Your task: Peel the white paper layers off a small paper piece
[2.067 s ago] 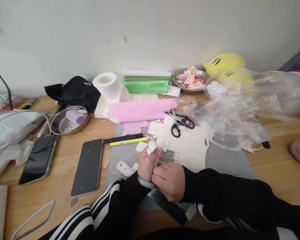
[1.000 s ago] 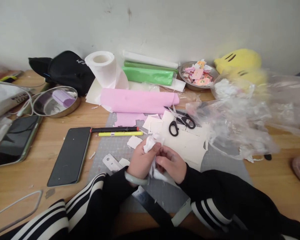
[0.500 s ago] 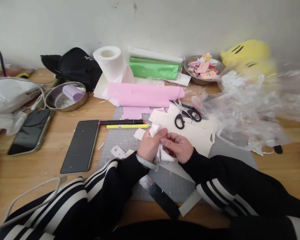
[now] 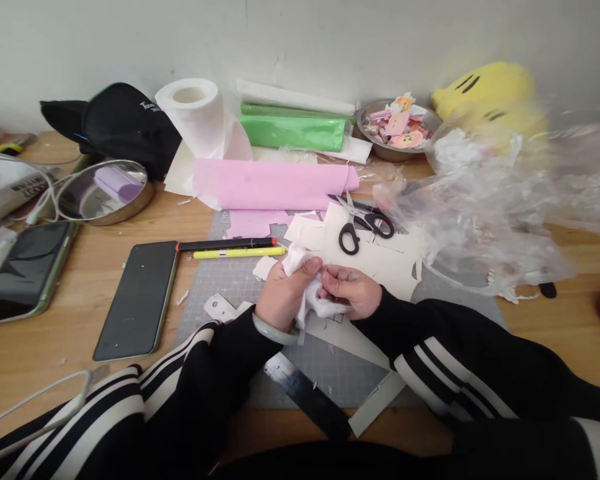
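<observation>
Head view, sole camera: both hands close together above the middle of the grey mat. Left hand clamped on a bunched white tissue, thumb on top; right hand pinching the same tissue just beside that thumb. Whether the fingertips touch each other: cannot tell. Tissue thus over mat centre, its loose folds hanging below the fingers. On the mat: white paper, open scissors resting on it. Across the mat's left edge: black pen and yellow pen. Left of the mat: a phone. Along its far edge: pink roll. Right of and overlapping the mat: crumpled clear bag. Beyond the mat: metal bowl holding coloured pieces.
</observation>
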A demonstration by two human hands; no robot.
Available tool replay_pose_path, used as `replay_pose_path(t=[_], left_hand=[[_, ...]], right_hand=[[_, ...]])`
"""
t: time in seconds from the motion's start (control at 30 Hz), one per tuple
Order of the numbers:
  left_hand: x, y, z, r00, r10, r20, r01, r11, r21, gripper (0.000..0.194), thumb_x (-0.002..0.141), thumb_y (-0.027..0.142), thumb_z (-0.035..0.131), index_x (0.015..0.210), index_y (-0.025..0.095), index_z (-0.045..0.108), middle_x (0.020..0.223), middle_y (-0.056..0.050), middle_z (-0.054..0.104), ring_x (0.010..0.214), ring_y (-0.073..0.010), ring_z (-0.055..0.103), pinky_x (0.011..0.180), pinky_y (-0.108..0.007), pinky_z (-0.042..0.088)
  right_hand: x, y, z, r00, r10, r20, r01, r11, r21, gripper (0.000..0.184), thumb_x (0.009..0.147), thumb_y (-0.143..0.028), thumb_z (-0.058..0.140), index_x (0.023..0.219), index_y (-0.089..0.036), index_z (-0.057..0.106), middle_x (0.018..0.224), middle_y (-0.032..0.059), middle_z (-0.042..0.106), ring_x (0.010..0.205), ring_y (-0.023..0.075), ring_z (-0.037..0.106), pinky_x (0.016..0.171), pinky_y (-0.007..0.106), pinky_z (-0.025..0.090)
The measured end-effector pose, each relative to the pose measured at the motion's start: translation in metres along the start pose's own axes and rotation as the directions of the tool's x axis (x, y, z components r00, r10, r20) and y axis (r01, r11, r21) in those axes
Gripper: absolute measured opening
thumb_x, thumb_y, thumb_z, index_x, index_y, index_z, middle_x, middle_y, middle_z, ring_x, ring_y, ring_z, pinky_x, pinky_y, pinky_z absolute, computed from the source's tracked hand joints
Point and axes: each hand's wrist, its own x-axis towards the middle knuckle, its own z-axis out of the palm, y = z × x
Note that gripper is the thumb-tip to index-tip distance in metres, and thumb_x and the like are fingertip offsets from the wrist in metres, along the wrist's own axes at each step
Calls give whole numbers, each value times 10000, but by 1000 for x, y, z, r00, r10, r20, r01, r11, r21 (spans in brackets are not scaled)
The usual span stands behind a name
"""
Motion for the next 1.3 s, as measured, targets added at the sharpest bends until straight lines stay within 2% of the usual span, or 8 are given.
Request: replay_pose_path(t=[0.33, 0.53, 0.63, 0.7, 0.87, 0.97, 1.13, 1.3], left_hand=[[-2, 2, 0, 1000, 12, -14, -13, 999, -35, 214, 566, 285, 699, 619, 147, 543, 503, 21, 559, 396, -84, 495, 401, -211, 427], [2, 4, -4, 995, -71, -67, 62, 990, -127, 251, 553, 285, 703, 634, 143, 512, 491, 19, 546, 409, -91, 517, 398, -196, 424], [2, 3, -4, 992, -74, -98, 57, 983, -173, 264, 566, 270, 690, 656, 145, 476, 476, 42, 523, 397, -75, 505, 403, -176, 417], [1, 2, -3, 996, -53, -73, 43, 990, -134, 240, 595, 269, 670, 657, 141, 476, 451, 40, 520, 371, -77, 492, 385, -177, 405], [-3, 0, 1, 998, 1, -65, -7, 995, -97, 209, 599, 254, 687, 661, 131, 530, 482, 27, 555, 390, -84, 500, 389, -187, 411], [-2, -1, 2, 997, 14, -79, -22, 995, -99, 223, 563, 249, 720, 664, 130, 561, 524, 18, 579, 452, -88, 524, 429, -181, 424], [-2, -2, 1, 997, 2, -71, -6, 998, -68, 203, 565, 234, 716, 635, 136, 553, 530, 31, 557, 475, -80, 516, 459, -181, 424], [-3, -2, 1, 999, 31, -30, -33, 997, -70, 167, 584, 209, 706, 640, 150, 560, 527, 40, 547, 469, -70, 498, 464, -178, 413]], right_hand=[[3, 3, -2, 995, 2, 104, -17, 989, 149, 368, 539, -406, 710, 626, -149, 462, 523, -28, 404, 445, 64, 392, 435, 213, 336], [-1, -6, 1, 977, -59, 205, 4, 965, 261, 279, 640, -326, 647, 627, -155, 427, 566, -20, 409, 522, 76, 429, 504, 217, 364], [-1, -9, -2, 980, -56, 191, 8, 969, 246, 314, 625, -362, 666, 616, -137, 447, 616, 2, 477, 596, 97, 499, 552, 231, 394], [-1, -9, -2, 987, -48, 151, 22, 985, 173, 322, 622, -385, 671, 629, -122, 486, 598, 7, 510, 546, 91, 507, 507, 223, 381], [2, -8, 3, 998, 21, -61, -16, 996, 84, 420, 464, -439, 747, 615, -123, 515, 477, -24, 528, 405, 57, 463, 395, 177, 329], [0, -8, 6, 991, 49, -125, -45, 998, 35, 452, 414, -441, 758, 637, -120, 529, 452, -39, 528, 384, 44, 458, 381, 158, 324], [-3, -8, 7, 996, -15, -87, 13, 1000, -20, 439, 430, -451, 744, 599, -116, 516, 386, -62, 475, 328, 21, 386, 331, 154, 255], [-2, -5, 3, 998, 10, -61, -9, 1000, 23, 467, 410, -467, 749, 631, -119, 530, 434, -42, 520, 376, 43, 452, 370, 160, 312]])
